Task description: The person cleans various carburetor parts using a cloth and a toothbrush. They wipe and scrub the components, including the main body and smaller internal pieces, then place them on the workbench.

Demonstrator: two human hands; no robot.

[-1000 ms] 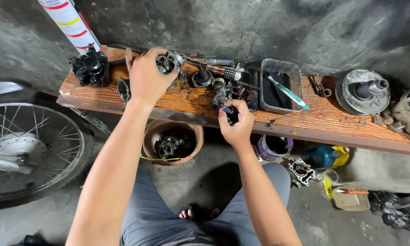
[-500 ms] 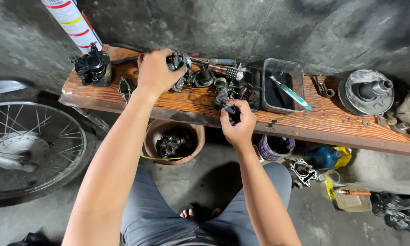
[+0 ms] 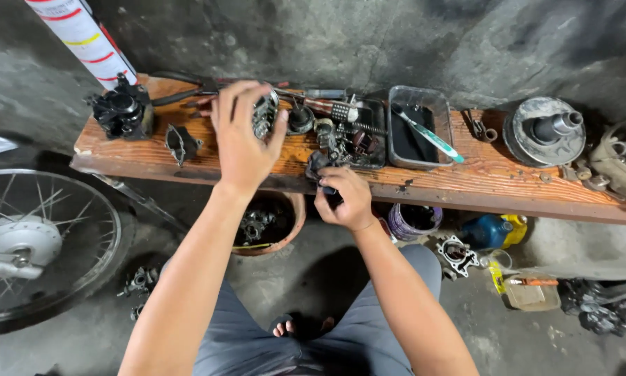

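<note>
A worn wooden plank (image 3: 508, 182) spans a rough grey concrete wall (image 3: 369, 42). Left hand (image 3: 243, 139) clamps a ribbed metal part (image 3: 264, 115) at 11 o'clock. Right hand (image 3: 344, 198) grips a small dark part (image 3: 318, 167) at the plank's near edge, centre.
</note>
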